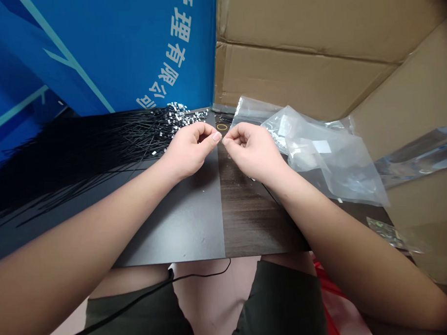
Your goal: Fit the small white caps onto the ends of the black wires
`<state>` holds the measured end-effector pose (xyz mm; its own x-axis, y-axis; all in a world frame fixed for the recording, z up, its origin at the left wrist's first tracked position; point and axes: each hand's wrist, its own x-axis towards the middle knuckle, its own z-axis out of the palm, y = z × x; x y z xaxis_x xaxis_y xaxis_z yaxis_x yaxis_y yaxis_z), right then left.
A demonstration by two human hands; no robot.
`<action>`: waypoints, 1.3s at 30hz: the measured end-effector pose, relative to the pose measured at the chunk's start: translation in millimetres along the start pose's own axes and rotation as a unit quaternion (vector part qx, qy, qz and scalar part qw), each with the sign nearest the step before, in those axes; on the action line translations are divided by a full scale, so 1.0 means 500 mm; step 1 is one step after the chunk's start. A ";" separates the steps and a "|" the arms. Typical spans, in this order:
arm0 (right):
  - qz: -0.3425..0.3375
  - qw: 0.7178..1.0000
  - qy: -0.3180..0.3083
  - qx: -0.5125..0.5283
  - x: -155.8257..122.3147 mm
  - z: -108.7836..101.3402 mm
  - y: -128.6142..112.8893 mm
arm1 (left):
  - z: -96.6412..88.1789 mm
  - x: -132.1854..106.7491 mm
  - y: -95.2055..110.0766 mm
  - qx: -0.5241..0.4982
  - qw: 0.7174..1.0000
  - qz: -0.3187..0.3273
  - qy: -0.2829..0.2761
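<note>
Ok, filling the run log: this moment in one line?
Left hand: pinched | Right hand: pinched, close to left hand | Left side: black wires, white connectors | Right side: clear plastic bags | Anything held: too small to tell

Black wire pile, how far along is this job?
Done: a big fan of black wires lies on the desk, white connectors on their ends. In hand: the left hand and right hand pinch at the fingertips; what they hold is too small to tell. Still left: clear plastic bags sit nearby, contents unclear.
</note>
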<state>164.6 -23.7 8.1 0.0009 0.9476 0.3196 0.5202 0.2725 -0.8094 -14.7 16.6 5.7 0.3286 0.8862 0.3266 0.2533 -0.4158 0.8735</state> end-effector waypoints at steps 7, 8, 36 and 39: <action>-0.008 1.000 0.000 -0.016 0.000 0.000 -0.003 | 0.005 -0.001 -0.005 0.035 0.999 0.024 0.006; -0.009 1.000 0.001 -0.018 0.000 0.000 -0.003 | 0.006 -0.001 -0.006 0.042 0.999 0.028 0.007; -0.033 0.998 -0.040 0.029 0.022 -0.017 0.035 | -0.023 0.013 -0.015 0.166 0.984 0.017 -0.058; -0.080 0.995 -0.057 -0.020 0.019 -0.013 0.037 | -0.024 0.013 -0.021 0.141 0.986 -0.003 -0.084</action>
<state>179.7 -10.6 -0.6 -0.1801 0.9057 0.3837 0.5390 0.4171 -0.7318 -26.0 29.1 2.7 0.4670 0.8520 0.2369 0.4910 -0.4726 0.7318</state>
